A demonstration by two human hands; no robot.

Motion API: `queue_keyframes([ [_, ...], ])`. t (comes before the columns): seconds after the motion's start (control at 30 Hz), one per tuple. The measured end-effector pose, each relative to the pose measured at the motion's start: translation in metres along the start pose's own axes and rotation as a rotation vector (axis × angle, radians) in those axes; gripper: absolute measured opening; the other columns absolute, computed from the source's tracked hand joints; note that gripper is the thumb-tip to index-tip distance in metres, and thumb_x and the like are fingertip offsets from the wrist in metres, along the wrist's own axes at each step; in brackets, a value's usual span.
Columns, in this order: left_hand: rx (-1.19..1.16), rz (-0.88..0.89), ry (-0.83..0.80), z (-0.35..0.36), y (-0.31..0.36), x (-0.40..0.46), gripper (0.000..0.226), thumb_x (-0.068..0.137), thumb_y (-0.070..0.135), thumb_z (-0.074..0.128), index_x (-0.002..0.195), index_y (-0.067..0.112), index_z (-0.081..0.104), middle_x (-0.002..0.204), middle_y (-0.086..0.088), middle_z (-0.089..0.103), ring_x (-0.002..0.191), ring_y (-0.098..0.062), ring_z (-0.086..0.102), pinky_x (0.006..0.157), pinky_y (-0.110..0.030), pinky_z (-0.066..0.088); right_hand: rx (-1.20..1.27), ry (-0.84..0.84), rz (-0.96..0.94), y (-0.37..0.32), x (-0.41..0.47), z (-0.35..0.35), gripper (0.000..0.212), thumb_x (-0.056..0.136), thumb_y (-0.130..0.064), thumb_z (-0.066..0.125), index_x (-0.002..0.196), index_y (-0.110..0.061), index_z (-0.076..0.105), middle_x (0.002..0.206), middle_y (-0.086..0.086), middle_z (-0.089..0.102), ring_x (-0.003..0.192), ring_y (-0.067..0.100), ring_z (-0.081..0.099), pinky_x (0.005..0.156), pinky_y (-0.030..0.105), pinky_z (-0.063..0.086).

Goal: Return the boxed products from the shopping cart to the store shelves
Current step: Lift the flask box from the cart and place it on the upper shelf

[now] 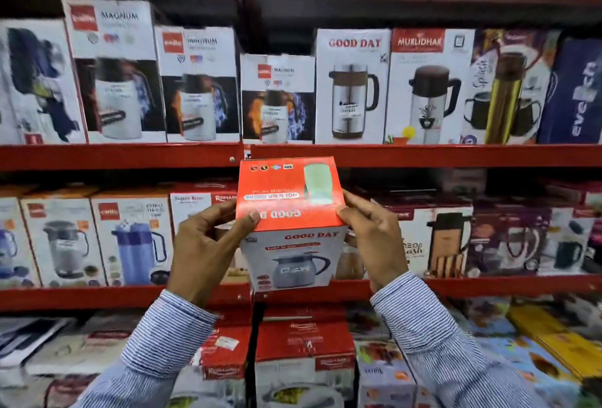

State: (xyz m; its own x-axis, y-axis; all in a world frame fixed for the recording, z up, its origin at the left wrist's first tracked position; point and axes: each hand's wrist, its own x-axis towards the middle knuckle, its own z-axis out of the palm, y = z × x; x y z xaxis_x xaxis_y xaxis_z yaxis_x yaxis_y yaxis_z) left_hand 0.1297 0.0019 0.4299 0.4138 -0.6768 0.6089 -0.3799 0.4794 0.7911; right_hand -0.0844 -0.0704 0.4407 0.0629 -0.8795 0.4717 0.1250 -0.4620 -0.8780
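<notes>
I hold a Good Day kettle box [294, 228] with a red-orange top and a white front showing a steel kettle. My left hand [208, 244] grips its left side, thumb on the top face. My right hand [371, 238] grips its right side the same way. The box is upright in front of the middle red shelf [456, 155], level with the gap between two rows of boxes. The shopping cart is out of view.
Red metal shelves fill the view. The upper row holds Magnum boxes [195, 85], a Good Day flask box [353, 86] and a Muridhar box [426, 86]. The row behind my hands holds jug boxes [133, 241]. Red-and-white boxes [304, 365] stack below.
</notes>
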Motion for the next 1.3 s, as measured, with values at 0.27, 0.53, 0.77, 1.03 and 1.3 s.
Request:
queue_keyframes([
  [0.27, -0.103, -0.023, -0.123, 0.006, -0.05, 0.022, 0.036, 0.085, 0.012, 0.069, 0.12, 0.019, 0.067, 0.091, 0.021, 0.078, 0.085, -0.004, 0.075, 0.065, -0.014, 0.058, 0.022, -0.045, 0.066, 0.04, 0.021, 0.016, 0.038, 0.087, -0.016, 0.061, 0.124, -0.025, 0.064, 0.117, -0.004, 0.072, 0.103, 0.011, 0.07, 0.095, 0.042, 0.055],
  [0.53, -0.093, -0.06, -0.156, 0.015, -0.091, 0.044, 0.038, 0.09, 0.02, 0.064, 0.128, 0.019, 0.063, 0.112, 0.003, 0.076, 0.099, -0.011, 0.073, 0.078, -0.027, 0.062, -0.038, -0.083, 0.107, 0.075, 0.046, 0.026, 0.042, 0.089, -0.018, 0.061, 0.13, -0.026, 0.058, 0.12, -0.011, 0.068, 0.114, 0.011, 0.064, 0.104, 0.042, 0.049],
  [0.77, -0.057, -0.137, -0.132, 0.025, -0.101, 0.067, 0.044, 0.088, 0.014, 0.067, 0.131, 0.013, 0.058, 0.111, 0.002, 0.075, 0.103, -0.01, 0.071, 0.078, -0.021, 0.06, -0.144, -0.129, 0.075, 0.087, 0.071, 0.029, 0.053, 0.08, -0.039, 0.064, 0.132, -0.033, 0.055, 0.128, -0.005, 0.066, 0.119, 0.013, 0.062, 0.105, 0.046, 0.048],
  [1.03, 0.215, -0.056, 0.213, 0.048, -0.093, 0.085, 0.034, 0.079, 0.039, 0.075, 0.102, 0.014, 0.075, 0.096, 0.0, 0.078, 0.082, -0.008, 0.072, 0.073, -0.033, 0.063, -0.435, -0.05, -0.061, 0.089, 0.101, 0.036, 0.048, 0.087, -0.045, 0.06, 0.128, -0.02, 0.061, 0.125, -0.002, 0.069, 0.113, 0.009, 0.064, 0.1, 0.036, 0.052],
  [1.3, 0.336, -0.073, 0.156, 0.067, -0.099, 0.082, 0.052, 0.082, 0.04, 0.07, 0.124, 0.01, 0.066, 0.111, -0.003, 0.076, 0.096, -0.011, 0.072, 0.089, -0.037, 0.061, -0.629, 0.0, -0.09, 0.083, 0.121, 0.044, 0.028, 0.091, -0.037, 0.058, 0.099, -0.016, 0.075, 0.092, 0.0, 0.078, 0.085, 0.015, 0.069, 0.079, 0.027, 0.054],
])
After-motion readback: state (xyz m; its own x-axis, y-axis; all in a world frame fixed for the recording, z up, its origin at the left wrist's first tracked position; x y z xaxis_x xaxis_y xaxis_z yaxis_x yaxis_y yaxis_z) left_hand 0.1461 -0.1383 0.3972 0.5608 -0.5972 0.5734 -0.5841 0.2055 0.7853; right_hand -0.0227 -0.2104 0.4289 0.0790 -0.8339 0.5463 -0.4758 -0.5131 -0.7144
